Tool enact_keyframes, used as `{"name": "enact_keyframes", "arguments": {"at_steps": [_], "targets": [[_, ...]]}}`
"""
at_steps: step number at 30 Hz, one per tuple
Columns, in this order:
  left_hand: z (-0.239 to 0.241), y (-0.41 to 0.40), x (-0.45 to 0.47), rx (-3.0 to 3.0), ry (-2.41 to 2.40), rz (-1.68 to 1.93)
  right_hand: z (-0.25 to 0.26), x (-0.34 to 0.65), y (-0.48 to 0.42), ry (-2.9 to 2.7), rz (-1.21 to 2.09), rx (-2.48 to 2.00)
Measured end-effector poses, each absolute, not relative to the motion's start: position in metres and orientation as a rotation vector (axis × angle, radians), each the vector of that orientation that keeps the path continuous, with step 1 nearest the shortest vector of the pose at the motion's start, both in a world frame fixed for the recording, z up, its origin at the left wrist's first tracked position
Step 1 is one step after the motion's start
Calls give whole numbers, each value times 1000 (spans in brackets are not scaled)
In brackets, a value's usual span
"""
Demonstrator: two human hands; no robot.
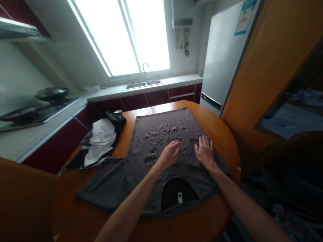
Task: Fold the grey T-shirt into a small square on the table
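Grey T-shirt lies flat, print up, on the round wooden bench; left hand presses its middle, fingers spread. Right hand, fingers spread, flattens the sleeve folded in from the right; crumpled clothes lie far left.

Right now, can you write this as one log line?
left hand: flat on shirt | right hand: flat on folded sleeve | table: clothes pile beside shirt

A dark grey T-shirt printed with raised tone-on-tone lettering lies under the left hand and right hand on an orange-brown wooden table. Left of the left hand sits a white and black bundle of clothing. Beyond the hands run dark red cabinets under a pale countertop.
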State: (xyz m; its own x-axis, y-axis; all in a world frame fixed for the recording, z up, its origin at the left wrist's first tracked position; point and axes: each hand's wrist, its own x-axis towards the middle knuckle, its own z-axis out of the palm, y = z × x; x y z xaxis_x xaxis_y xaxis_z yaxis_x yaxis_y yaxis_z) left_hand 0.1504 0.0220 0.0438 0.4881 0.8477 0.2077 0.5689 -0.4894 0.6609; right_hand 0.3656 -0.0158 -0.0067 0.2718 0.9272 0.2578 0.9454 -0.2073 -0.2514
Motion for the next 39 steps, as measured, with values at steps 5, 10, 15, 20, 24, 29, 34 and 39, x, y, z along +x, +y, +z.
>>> {"name": "enact_keyframes", "arguments": {"at_steps": [5, 10, 15, 20, 24, 29, 34, 39], "targets": [[57, -9, 67, 2128, 1329, 844, -9, 356, -19, -1887, 51, -2092], [53, -50, -15, 1959, 1622, 961, -13, 357, -18, -1877, 70, -2074], [39, -93, -88, 1785, 2039, 1126, -17, 361, -20, -1884, 92, -2053], [23, -119, -153, 1634, 2490, 1190, -28, 368, -17, -1824, 87, -2015], [13, -116, -193, 1500, 2709, 1050, -38, 375, -15, -1858, 42, -1984], [9, -96, -213, 1343, 2792, 729, -46, 381, -14, -1855, 40, -1962], [13, -77, -216, 1293, 2765, 605, -50, 387, -13, -1843, 44, -1902], [22, -68, -209, 1123, 2660, 853, -49, 389, -11, -1817, 19, -1821]]}}
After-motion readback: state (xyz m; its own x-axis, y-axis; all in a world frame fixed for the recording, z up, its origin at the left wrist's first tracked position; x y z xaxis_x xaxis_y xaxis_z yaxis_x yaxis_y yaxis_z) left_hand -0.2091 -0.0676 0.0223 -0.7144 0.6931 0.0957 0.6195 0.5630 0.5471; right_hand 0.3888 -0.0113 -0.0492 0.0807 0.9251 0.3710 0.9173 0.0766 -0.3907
